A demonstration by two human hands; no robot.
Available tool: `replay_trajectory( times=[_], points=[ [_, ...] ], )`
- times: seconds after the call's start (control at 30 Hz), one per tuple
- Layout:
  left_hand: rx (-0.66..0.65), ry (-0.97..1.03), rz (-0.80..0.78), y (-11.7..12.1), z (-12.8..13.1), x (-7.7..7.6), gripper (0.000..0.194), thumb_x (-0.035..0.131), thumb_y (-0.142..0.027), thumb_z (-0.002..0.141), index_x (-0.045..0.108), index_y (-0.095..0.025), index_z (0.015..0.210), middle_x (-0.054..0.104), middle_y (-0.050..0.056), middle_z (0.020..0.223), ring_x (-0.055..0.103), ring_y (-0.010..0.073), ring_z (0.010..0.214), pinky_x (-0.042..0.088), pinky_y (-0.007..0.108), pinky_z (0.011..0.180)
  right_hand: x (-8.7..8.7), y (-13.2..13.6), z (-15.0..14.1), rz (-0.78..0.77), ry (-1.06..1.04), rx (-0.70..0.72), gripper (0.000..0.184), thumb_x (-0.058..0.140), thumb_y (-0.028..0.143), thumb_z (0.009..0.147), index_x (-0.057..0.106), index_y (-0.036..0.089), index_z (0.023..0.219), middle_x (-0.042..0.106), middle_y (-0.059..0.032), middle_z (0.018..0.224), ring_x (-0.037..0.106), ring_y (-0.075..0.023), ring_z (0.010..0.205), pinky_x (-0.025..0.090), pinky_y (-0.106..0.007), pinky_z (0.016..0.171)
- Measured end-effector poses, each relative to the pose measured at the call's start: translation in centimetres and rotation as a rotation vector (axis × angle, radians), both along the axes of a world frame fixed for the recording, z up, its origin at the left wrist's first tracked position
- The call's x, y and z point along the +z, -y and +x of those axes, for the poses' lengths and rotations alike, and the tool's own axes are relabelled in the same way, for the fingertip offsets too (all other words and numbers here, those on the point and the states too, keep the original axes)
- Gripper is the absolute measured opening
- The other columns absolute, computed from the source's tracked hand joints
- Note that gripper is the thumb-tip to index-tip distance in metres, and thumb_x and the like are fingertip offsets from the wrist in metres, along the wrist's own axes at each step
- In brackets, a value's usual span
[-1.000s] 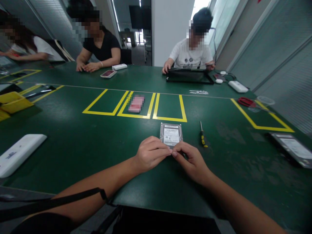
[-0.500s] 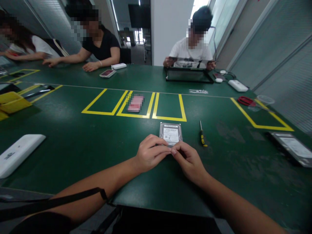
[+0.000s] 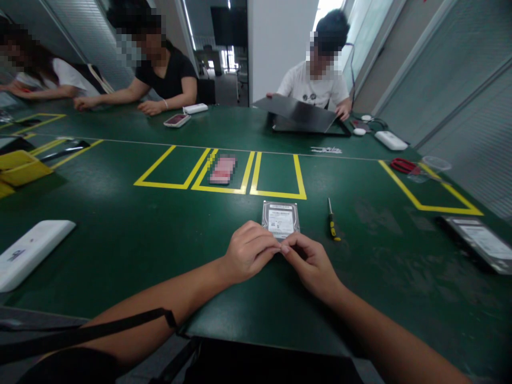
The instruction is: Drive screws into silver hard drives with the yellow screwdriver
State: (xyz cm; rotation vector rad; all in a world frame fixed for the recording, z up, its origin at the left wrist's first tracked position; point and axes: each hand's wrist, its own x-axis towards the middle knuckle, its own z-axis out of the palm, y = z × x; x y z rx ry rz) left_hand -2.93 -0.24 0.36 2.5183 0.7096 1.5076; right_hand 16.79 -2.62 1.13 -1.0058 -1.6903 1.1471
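Note:
A hard drive (image 3: 280, 217) with a white label lies flat on the green table, just beyond my hands. My left hand (image 3: 250, 252) comes in from the left with its fingers pinched together at the drive's near edge. From the right, my right hand (image 3: 310, 261) pinches thumb against forefinger, its tips meeting those of the left. Whatever the fingertips hold, if anything, is too small or hidden to make out. To the right of the drive lies a yellow-and-black screwdriver (image 3: 332, 224), its shaft pointing away from me.
Yellow tape (image 3: 276, 196) marks off areas beyond the drive, one with a pink object (image 3: 223, 169) inside. A second hard drive (image 3: 482, 240) lies at far right, a white device (image 3: 34, 253) at left. Across the table, a person (image 3: 316, 80) holds a dark panel (image 3: 298, 113) over a frame.
My left fingers have drawn a little closer together; my right hand is nearly still. Across the table, the person has tilted the dark panel up and over to the left.

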Motion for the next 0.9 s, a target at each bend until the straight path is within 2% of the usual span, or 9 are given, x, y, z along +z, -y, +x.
replay_trajectory(
  times=[0.4,0.63,0.9],
  points=[
    [-0.020,-0.027,-0.059,-0.07,-0.09,-0.40,0.006,0.061,-0.019,0.092,0.062,-0.016,0.098,0.069,0.005,0.087,0.060,0.0168,0.081,0.049,0.033,0.077,-0.23,0.07,0.05,-0.034,0.005,-0.005,0.028,0.061,0.042,0.094,0.063,0.015,0.086,0.059,-0.0024,0.079,0.053,-0.0130,0.074,0.041,-0.024,0.068],
    [-0.024,-0.015,-0.068,-0.02,0.03,-0.07,0.005,0.060,-0.019,0.093,0.062,-0.017,0.097,0.069,0.005,0.086,0.061,0.0167,0.080,0.049,0.033,0.076,-0.18,0.21,-0.02,-0.030,-0.003,-0.008,0.029,0.060,0.043,0.093,0.062,0.016,0.085,0.058,-0.0025,0.078,0.052,-0.0134,0.075,0.042,-0.025,0.068],
    [-0.010,0.065,-0.070,0.10,0.32,-0.01,0.007,0.066,-0.018,0.090,0.068,-0.018,0.097,0.072,0.003,0.084,0.063,0.0149,0.077,0.050,0.031,0.075,0.06,0.02,0.05,-0.067,-0.031,-0.001,0.031,0.061,0.046,0.093,0.061,0.016,0.085,0.058,-0.0027,0.080,0.052,-0.0136,0.076,0.042,-0.025,0.070]
  ],
)
